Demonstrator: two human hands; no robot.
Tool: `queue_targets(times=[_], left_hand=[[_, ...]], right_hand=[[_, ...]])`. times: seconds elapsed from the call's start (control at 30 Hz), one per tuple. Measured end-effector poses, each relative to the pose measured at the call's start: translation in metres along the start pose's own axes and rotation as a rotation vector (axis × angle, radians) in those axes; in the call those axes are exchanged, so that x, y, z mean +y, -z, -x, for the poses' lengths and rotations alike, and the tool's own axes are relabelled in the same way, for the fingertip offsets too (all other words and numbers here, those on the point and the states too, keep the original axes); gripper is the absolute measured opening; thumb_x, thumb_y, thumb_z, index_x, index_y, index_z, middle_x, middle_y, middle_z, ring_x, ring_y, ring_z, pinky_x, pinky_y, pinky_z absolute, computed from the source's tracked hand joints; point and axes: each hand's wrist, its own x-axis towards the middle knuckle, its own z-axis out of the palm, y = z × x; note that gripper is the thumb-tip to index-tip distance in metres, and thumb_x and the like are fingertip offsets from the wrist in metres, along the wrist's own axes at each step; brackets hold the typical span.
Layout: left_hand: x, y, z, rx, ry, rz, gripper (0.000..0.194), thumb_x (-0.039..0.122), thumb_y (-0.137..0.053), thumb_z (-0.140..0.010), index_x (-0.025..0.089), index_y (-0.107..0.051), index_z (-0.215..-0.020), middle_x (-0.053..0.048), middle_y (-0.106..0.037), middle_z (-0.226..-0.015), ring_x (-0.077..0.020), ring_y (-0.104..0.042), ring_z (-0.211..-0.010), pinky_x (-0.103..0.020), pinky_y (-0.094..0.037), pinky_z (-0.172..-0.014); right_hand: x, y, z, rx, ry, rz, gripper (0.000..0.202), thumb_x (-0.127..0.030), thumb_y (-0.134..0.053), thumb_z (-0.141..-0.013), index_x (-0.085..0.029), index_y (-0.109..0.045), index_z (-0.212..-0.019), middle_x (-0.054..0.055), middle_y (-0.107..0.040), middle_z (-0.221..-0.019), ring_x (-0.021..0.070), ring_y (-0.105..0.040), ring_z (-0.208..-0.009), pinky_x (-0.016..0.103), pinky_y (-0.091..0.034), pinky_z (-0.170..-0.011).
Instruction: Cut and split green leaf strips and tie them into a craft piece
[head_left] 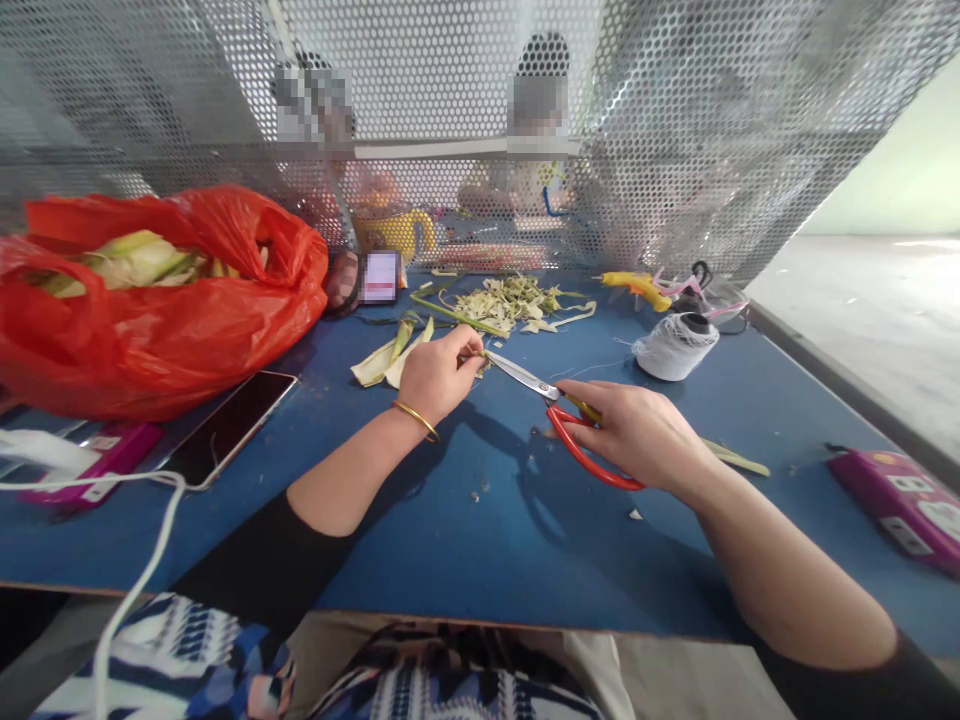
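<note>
The blue table point(457, 565) carries a red plastic bag point(217, 335) toward its left edge, a dark phone point(232, 430) just beside it, pale scraps point(514, 303) near the far edge, a white spool point(673, 348) toward the far right corner, and a purple case point(889, 500) by the right edge.

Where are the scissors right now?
In the head camera's view, the scissors are just right of centre, held in the right hand over the blue table, blades pointing toward the left hand.
</note>
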Motion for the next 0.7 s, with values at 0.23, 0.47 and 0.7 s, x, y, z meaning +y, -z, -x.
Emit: queue_targets(times=[0.23,0.47,0.7], left_hand=[[0.0,-0.001,0.0,-0.007,0.041,0.055,0.012,0.014,-0.071,-0.073,0.022,-0.063,-0.072,0.0,-0.07,-0.071,-0.0163,-0.064,-0.068,-0.024,-0.042,-0.065],[0.001,-0.003,-0.005,0.018,0.258,0.47,0.02,0.013,-0.074,-0.072,0.02,-0.054,-0.072,0.004,-0.063,-0.061,-0.0128,-0.066,-0.057,-0.021,-0.043,-0.057],[0.008,-0.004,-0.01,0.108,0.607,1.038,0.021,0.004,-0.068,-0.076,0.017,-0.056,-0.086,0.004,-0.066,-0.066,-0.0098,-0.068,-0.059,-0.021,-0.053,-0.063]], right_hand=[[-0.002,0.001,0.001,-0.026,0.012,0.023,0.029,-0.05,-0.052,-0.093,-0.026,-0.068,-0.088,0.0,-0.064,-0.067,0.0144,-0.051,-0.053,0.026,-0.027,-0.051],[0.003,-0.006,-0.005,0.139,-0.155,-0.484,0.06,-0.064,-0.064,-0.078,-0.019,-0.067,-0.117,0.003,-0.065,-0.075,0.0155,-0.054,-0.061,0.027,-0.039,-0.055],[-0.006,0.001,0.001,-0.183,-0.195,-1.271,0.073,-0.076,-0.068,-0.07,-0.018,-0.064,-0.115,-0.001,-0.052,-0.074,0.0087,-0.042,-0.051,0.024,-0.035,-0.044]])
